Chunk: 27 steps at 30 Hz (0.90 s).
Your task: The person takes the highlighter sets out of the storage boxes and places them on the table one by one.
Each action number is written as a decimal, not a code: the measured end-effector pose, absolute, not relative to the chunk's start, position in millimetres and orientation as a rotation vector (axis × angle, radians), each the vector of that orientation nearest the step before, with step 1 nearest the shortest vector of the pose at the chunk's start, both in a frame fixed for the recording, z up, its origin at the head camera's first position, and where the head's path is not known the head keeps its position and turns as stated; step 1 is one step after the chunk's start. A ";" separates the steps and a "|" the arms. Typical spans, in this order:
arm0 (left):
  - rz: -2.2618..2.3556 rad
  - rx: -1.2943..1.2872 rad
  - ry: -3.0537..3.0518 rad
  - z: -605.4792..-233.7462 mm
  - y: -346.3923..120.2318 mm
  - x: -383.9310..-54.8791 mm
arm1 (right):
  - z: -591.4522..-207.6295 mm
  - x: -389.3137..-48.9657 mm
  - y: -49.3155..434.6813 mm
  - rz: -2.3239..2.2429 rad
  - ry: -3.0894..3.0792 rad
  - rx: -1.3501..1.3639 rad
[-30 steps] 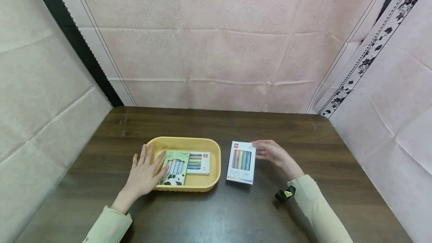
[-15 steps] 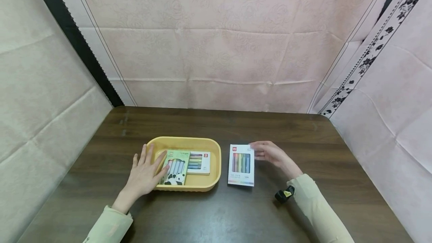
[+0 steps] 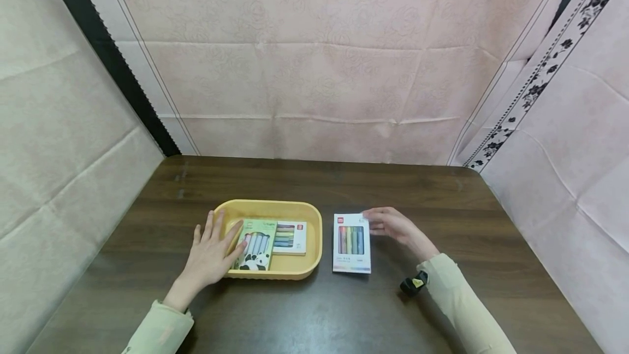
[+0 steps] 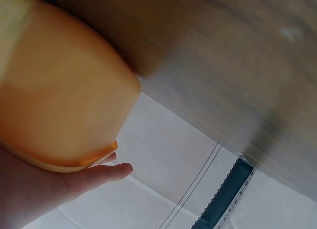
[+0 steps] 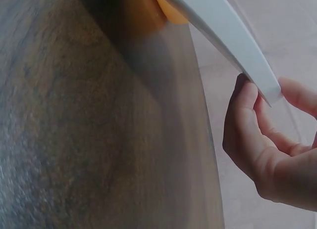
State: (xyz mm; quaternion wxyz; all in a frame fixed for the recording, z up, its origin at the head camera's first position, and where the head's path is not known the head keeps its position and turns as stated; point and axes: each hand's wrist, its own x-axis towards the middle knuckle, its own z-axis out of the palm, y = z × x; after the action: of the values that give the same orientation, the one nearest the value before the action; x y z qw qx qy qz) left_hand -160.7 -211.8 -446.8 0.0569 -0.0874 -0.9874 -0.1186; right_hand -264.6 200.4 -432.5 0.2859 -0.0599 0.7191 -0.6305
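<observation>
My right hand (image 3: 393,224) pinches the upper right corner of a white box of coloured pens (image 3: 351,262), whose window shows several colours. In the right wrist view the white box (image 5: 223,33) appears edge-on, thumb on one side and fingertips on the other, close over the table. My left hand (image 3: 208,250) rests with spread fingers on the left rim of a yellow tray (image 3: 295,273). Its thumb reaches over a green panda box of pens (image 3: 255,258) in the tray. Under that green box, partly covered, lies another white pen box (image 3: 297,239).
The dark wooden table (image 3: 275,321) carries the tray left of the held box, a narrow gap between them. Pale cloth (image 3: 314,81) hangs behind the table, with more on both sides. A black device (image 3: 414,284) is strapped on the right wrist.
The white box in my right hand has come down toward the table and nearer me, and its slant has straightened. My left hand and the tray have stayed put.
</observation>
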 end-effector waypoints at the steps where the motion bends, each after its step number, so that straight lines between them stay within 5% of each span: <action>1: -0.359 -0.265 -2.994 -446.7 -211.8 -160.5 | -432.7 -264.6 200.1 -1.680 1.928 -0.160; 27: -0.349 -0.265 -2.992 -447.6 -211.8 -161.1 | -438.6 -265.3 199.2 -1.598 2.037 -0.173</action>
State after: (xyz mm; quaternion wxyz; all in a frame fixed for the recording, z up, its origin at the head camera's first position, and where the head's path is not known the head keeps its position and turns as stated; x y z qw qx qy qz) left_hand -161.1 -211.8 -447.6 0.0590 -0.0876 -0.9877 -0.1151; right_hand -265.3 199.2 -438.6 0.2702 -0.0642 0.7558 -0.5930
